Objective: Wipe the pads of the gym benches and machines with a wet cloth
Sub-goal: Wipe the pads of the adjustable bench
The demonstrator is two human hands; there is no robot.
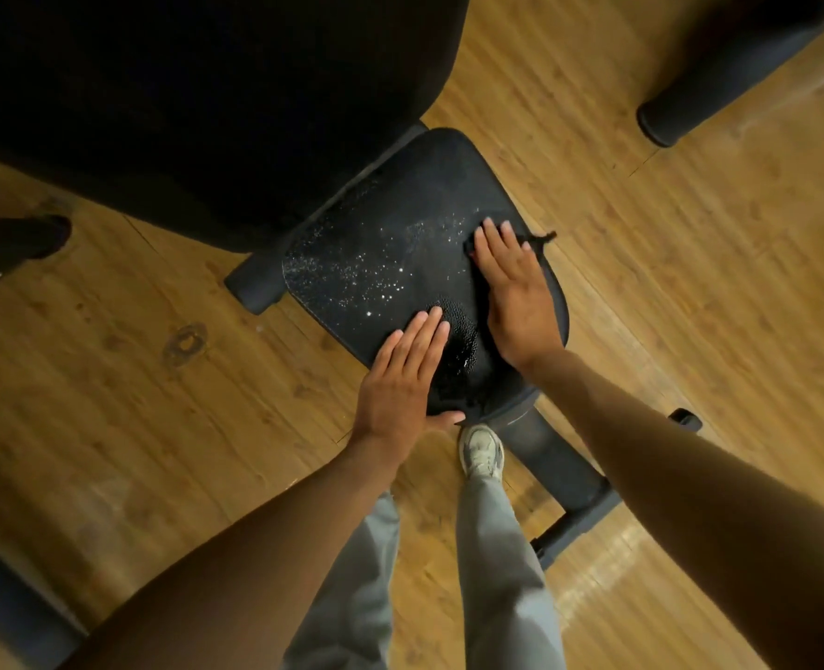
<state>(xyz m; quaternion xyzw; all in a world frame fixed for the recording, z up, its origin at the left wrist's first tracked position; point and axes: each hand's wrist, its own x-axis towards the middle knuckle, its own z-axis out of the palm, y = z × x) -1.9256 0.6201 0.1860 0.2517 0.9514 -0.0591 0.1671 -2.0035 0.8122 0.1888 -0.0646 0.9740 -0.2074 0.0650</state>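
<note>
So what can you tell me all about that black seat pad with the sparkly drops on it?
The black textured seat pad is a rounded, flat cushion, seemingly vinyl, on a dark metal frame above the wooden floor. Shiny water droplets speckle its middle and left side, and a wet patch glistens near its front edge. The left hand rests flat on the front corner. The right hand presses a dark cloth against its right side, with the cloth's corner poking past the edge.

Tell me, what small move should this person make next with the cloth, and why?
Probably slide the right hand, pressing the dark cloth flat, leftward across the seat pad. White specks and droplets cover the pad's middle and left, while the cloth sits at the right edge. The left hand rests flat on the near corner, seemingly steadying it.
</note>
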